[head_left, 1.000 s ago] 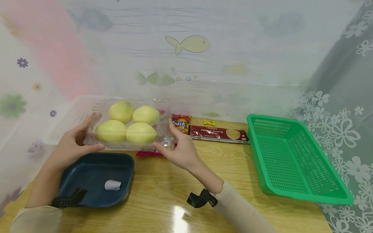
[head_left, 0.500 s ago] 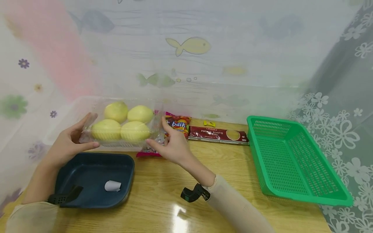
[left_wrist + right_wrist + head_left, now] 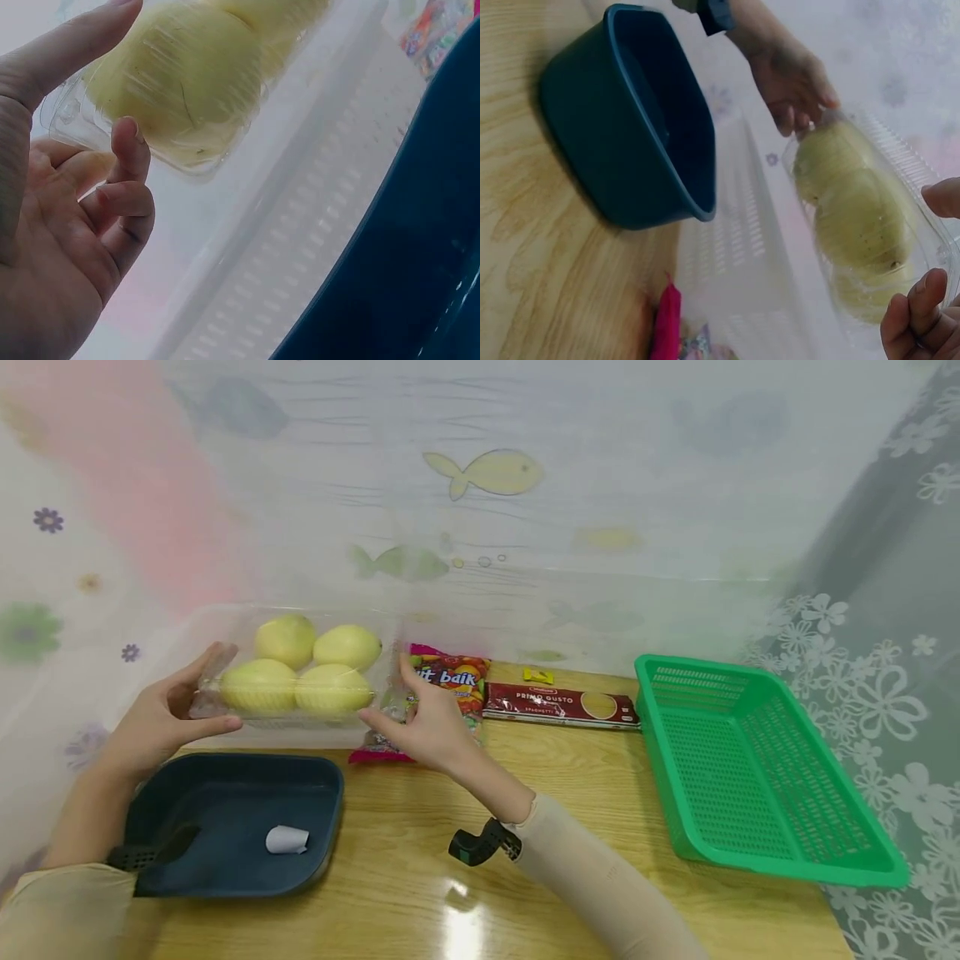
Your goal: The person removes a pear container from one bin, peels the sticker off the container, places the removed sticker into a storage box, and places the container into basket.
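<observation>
Both hands hold a clear plastic pack (image 3: 206, 702) of several pale yellow-green fruits (image 3: 335, 689). My left hand (image 3: 161, 714) grips its left end, thumb at the front; in the left wrist view its fingertips lie along the pack's edge. The right hand (image 3: 431, 718) holds the opposite end between thumb and fingers. Behind and below the pack is a white slotted basket (image 3: 300, 225), which it overlaps in the head view. Close in front of the basket stands a dark blue basin (image 3: 225, 810). The fruits show through the wrap in both wrist views.
A small white roll-like object (image 3: 287, 839) lies in the basin. Right of the white basket are a candy bag (image 3: 457, 672), a red spaghetti packet (image 3: 562, 705) and a tiny yellow wrapper (image 3: 538, 676). A green basket (image 3: 750, 777) stands on the right. A printed curtain (image 3: 480, 527) hangs behind.
Both hands have carried the fruit pack leftward over the white basket, uncovering more of the candy bag. The grip on both ends stays the same.
</observation>
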Available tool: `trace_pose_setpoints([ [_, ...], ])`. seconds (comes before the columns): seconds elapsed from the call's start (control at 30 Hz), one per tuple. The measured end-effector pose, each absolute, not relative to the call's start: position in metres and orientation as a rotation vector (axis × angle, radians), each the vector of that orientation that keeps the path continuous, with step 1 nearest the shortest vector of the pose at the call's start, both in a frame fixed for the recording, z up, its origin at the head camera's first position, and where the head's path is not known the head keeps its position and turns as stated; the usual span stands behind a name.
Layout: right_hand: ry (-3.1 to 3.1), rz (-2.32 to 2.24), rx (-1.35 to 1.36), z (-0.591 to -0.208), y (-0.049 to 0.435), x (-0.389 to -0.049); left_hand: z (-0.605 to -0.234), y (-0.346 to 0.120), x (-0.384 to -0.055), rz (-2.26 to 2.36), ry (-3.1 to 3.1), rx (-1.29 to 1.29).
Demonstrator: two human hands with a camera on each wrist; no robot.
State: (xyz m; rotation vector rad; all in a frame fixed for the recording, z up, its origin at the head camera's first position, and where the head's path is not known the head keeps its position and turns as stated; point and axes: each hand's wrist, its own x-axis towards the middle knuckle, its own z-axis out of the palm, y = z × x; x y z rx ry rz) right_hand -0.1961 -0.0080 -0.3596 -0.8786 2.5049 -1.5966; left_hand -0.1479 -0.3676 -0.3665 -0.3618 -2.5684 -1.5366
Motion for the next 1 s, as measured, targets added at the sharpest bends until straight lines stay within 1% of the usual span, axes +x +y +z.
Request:
trace_pose_setpoints([
  [0.33,2.529,-1.547,-0.926,-0.357,-0.026,-0.206,-0.365,-0.387,-0.153,-1.713,-2.492,-0.377],
  [0.47,2.516,-1.547,-0.913,-0.356,-0.034,-0.209,-0.363,-0.395,-0.153,-1.663,-2.533,-0.339],
  [0.7,2.523,-1.539,-0.825,-0.356,-0.051,-0.21,-0.359,-0.413,-0.152,-1.486,-2.647,-0.289],
  [1.0,2.386,-1.736,-0.678,-0.357,-0.07,-0.213,-0.36,-0.428,-0.157,-1.541,-2.72,-0.26],
])
